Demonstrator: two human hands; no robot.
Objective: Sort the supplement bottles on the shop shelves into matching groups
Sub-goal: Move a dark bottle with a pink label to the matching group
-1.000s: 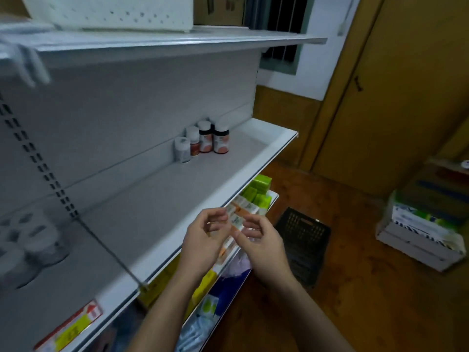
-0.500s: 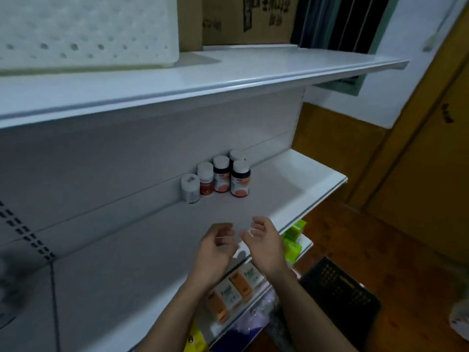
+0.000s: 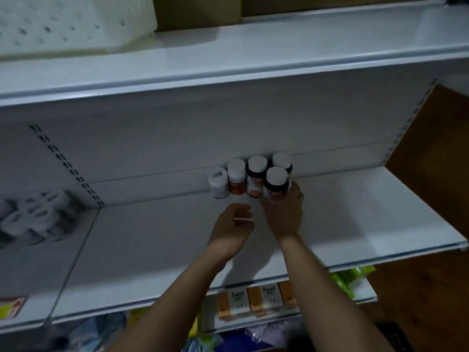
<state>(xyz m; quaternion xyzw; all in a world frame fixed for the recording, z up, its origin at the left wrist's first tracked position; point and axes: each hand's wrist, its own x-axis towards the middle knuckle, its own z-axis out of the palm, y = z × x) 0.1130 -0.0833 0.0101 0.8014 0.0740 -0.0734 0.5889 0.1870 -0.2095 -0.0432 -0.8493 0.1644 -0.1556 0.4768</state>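
Several white-capped supplement bottles stand in a cluster at the back of the white middle shelf (image 3: pixel 368 214). At the left is a small all-white bottle (image 3: pixel 217 182), beside it an orange-labelled bottle (image 3: pixel 236 177), then a dark bottle with a pink label (image 3: pixel 255 177), and a dark bottle (image 3: pixel 282 161) at the back right. My right hand (image 3: pixel 285 212) grips the front dark bottle (image 3: pixel 276 182) round its lower part. My left hand (image 3: pixel 234 224) hovers just in front of the cluster with fingers loosely curled, holding nothing.
White bottles (image 3: pixel 30 217) crowd the left shelf bay. A perforated white basket (image 3: pixel 71 24) and a cardboard box (image 3: pixel 198 11) sit on the top shelf. Orange boxes (image 3: pixel 256 298) and green packs (image 3: pixel 350 275) fill the lower shelf. A brown panel (image 3: pixel 431 153) stands right.
Both hands have reached forward from the shelf's front edge to the bottle cluster. My right hand has taken hold of the front dark bottle. The view has closed in on the shelf.
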